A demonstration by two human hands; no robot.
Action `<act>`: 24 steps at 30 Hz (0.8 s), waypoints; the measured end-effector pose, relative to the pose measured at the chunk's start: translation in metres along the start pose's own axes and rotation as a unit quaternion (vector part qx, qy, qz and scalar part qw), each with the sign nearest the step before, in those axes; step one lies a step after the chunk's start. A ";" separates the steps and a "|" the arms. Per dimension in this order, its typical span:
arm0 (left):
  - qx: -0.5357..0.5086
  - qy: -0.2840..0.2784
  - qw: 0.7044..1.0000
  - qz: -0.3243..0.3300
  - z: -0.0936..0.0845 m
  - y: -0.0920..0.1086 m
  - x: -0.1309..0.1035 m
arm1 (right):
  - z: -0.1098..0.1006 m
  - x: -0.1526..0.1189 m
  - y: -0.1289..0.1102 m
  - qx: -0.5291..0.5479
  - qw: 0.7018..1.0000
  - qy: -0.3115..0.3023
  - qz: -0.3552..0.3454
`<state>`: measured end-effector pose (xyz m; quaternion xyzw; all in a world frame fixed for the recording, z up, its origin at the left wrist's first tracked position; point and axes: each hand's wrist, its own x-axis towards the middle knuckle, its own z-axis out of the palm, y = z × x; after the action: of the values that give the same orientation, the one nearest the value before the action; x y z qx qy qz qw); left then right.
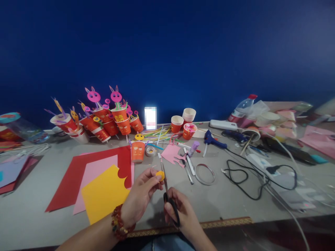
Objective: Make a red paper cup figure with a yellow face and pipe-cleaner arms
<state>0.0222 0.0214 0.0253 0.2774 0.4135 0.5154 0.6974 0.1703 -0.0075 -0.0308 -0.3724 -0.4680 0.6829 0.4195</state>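
Between the thumb and fingers of my left hand [142, 191] is a small yellow paper piece [160, 175]. My right hand [181, 211] grips the black handles of a pair of scissors [166, 184]. The blades point away from me, close beside the yellow piece; whether they touch it I cannot tell. Left of my hands, a yellow sheet [104, 191] with a curved cut edge lies over a pink sheet [86, 181] and a red sheet [65, 184]. Beyond my hands lies a cut pink paper scrap [171, 153].
Decorated red cups [121, 120] stand at the back left, and an orange cup [138, 151] stands nearer. A tape roll [150, 151], markers [190, 165] and a coiled ring [205, 174] lie ahead. A blue glue gun [213, 139] and black cables [246, 179] occupy the right.
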 end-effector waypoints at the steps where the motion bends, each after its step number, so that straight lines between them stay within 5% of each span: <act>1: 0.001 0.000 1.000 0.000 0.000 0.000 0.000 | 0.000 0.000 -0.001 -0.003 1.000 0.001 0.000; 24: 0.110 -0.029 0.993 0.013 -0.010 0.004 0.001 | -0.011 -0.002 0.002 -0.091 0.996 -0.001 -0.016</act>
<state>0.0121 0.0236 0.0233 0.3726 0.4439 0.4673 0.6677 0.1808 -0.0061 -0.0353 -0.4007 -0.5346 0.6312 0.3939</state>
